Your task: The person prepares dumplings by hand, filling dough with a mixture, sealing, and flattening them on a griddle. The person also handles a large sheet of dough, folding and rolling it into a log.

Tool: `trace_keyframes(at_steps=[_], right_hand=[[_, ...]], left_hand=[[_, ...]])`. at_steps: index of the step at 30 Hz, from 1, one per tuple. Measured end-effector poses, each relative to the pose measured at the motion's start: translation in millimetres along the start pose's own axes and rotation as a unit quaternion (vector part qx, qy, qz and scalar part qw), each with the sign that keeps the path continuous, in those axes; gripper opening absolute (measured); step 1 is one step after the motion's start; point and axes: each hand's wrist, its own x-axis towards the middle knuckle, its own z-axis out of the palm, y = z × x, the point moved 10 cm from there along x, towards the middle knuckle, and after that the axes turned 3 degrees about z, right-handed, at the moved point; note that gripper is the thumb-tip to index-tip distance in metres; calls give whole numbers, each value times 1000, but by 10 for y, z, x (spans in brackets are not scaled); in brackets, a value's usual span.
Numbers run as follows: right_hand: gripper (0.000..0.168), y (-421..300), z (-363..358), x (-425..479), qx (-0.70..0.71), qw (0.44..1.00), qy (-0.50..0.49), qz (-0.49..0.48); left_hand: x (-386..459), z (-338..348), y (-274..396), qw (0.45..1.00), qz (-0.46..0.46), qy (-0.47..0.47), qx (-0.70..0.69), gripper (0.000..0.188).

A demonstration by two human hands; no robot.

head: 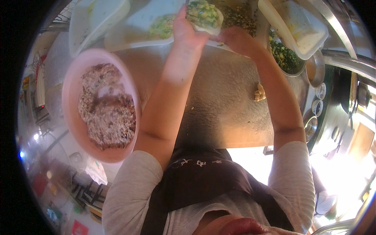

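Note:
My left hand point(189, 32) is palm up at the top centre and holds a round, pale dough wrapper point(216, 28) heaped with chopped green filling point(202, 14). Part of a thin implement shows by the left thumb; its kind is unclear. My right hand point(238, 40) has its fingertips at the wrapper's lower right edge. Beneath the hands is a white tray point(141, 44), with pale green filling point(161, 27) on the left and a darker chopped mixture point(241, 17) on the right. The fingers of both hands are partly hidden.
A pink basin point(67, 100) of minced filling stands left on the metal worktop point(223, 97). A knobbly piece resembling ginger point(259, 92) lies near my right forearm. White plastic containers point(77, 32) point(315, 44) flank the tray; a metal bowl of chopped greens point(286, 57) and smaller bowls point(315, 70) are at right.

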Motion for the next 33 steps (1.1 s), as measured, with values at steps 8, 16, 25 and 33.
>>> trace_keyframes(at_steps=[8,16,25,33], right_hand=[[21,-59,-167,-159,40,998,25,49],[21,-661,-722,-67,94,976,194,-12],[15,-946,-952,-106,63,944,323,-19],[14,-385,-633,-397,-59,954,283,76]], left_hand=[[55,-72,63,1000,-1,20,5,48],[21,3,-218,994,-70,-7,-79,45],[-30,117,-255,995,-42,-19,-84,48],[-138,35,-28,999,-8,26,-31,48]])
